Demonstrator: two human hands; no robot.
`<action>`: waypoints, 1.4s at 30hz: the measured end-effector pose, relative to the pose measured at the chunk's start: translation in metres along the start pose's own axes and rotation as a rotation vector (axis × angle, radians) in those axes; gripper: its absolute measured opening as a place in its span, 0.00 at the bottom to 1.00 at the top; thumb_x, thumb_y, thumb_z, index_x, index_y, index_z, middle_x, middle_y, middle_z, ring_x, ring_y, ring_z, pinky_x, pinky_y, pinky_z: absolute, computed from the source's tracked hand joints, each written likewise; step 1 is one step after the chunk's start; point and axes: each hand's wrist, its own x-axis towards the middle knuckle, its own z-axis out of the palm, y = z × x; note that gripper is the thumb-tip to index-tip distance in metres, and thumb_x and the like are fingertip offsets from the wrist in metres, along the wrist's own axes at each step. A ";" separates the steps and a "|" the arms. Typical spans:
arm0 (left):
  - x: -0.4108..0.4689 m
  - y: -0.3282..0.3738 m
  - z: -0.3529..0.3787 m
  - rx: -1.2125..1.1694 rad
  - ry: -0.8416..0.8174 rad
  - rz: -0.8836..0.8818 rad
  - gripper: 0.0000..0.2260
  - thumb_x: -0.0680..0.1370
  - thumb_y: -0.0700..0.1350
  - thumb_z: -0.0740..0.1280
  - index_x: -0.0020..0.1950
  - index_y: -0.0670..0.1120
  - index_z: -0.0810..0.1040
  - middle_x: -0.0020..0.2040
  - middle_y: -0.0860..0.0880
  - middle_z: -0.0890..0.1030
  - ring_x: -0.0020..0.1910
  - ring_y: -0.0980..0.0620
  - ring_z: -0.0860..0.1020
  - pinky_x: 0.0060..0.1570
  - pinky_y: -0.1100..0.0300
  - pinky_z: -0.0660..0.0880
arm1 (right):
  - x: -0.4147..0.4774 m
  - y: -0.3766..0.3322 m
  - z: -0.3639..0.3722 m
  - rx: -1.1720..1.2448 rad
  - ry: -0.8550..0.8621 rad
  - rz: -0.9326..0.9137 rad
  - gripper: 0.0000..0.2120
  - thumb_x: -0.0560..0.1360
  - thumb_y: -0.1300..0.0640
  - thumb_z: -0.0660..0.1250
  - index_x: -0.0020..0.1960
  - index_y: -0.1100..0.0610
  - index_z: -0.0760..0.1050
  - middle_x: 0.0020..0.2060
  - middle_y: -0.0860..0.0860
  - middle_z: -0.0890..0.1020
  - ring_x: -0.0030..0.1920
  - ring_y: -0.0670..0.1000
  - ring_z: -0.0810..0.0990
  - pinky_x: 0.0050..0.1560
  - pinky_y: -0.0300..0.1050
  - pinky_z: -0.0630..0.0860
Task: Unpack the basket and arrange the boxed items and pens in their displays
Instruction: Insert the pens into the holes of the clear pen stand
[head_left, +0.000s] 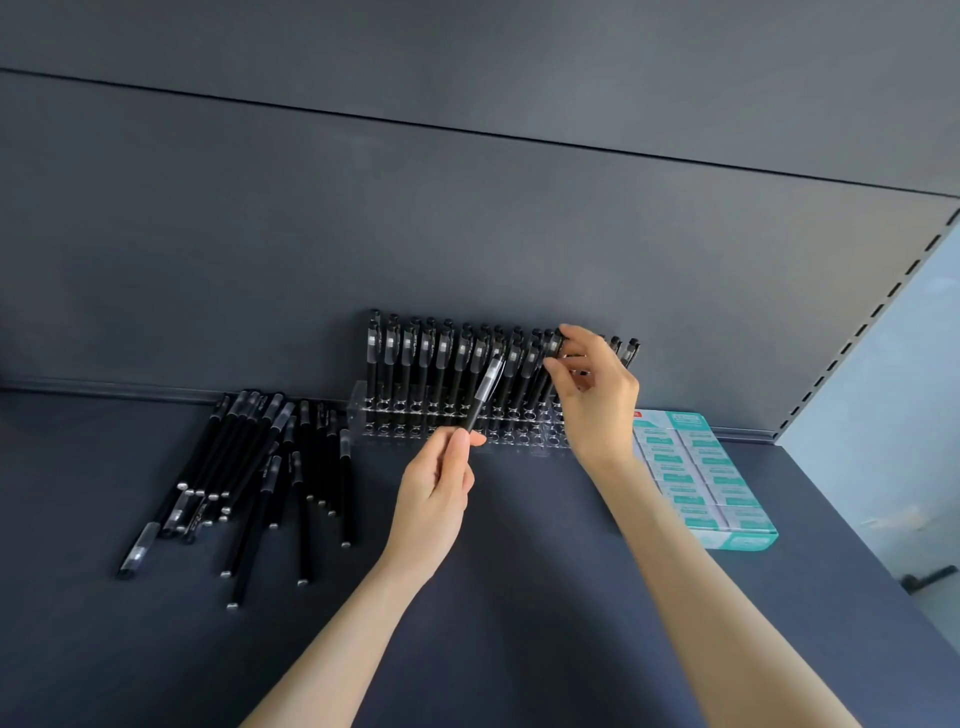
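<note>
Aloft, left hand (434, 488) pinching pen (480, 397), display (415, 421) behind

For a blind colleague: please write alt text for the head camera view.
The left hand pinches a black pen in front of a clear pen rack, while the right hand pinches the top of a racked pen. Left of the rack lie loose pens; right of it, teal boxes.

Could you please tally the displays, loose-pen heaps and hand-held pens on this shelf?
Clear pen rack: 1
Teal display box: 1
Heap of loose pens: 1
Hand-held pens: 2
Total: 5
</note>
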 end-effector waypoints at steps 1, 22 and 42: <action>0.000 0.000 0.000 -0.002 0.000 -0.002 0.12 0.83 0.47 0.56 0.47 0.48 0.77 0.31 0.44 0.62 0.25 0.57 0.59 0.23 0.68 0.58 | 0.000 0.000 0.000 -0.030 -0.012 -0.009 0.14 0.72 0.66 0.69 0.57 0.56 0.78 0.41 0.48 0.78 0.39 0.38 0.76 0.41 0.25 0.70; -0.005 -0.006 0.006 0.049 -0.195 -0.042 0.12 0.83 0.50 0.56 0.48 0.52 0.79 0.28 0.52 0.67 0.25 0.56 0.64 0.26 0.67 0.62 | -0.033 -0.036 -0.015 0.390 -0.311 0.281 0.11 0.73 0.59 0.71 0.52 0.47 0.76 0.37 0.46 0.85 0.39 0.46 0.83 0.43 0.35 0.78; 0.059 -0.008 -0.045 0.466 0.343 -0.124 0.50 0.66 0.55 0.77 0.77 0.42 0.51 0.76 0.44 0.56 0.73 0.45 0.61 0.63 0.57 0.63 | 0.017 -0.016 -0.031 0.071 0.189 0.030 0.12 0.74 0.59 0.69 0.57 0.53 0.76 0.38 0.44 0.79 0.39 0.44 0.79 0.45 0.27 0.72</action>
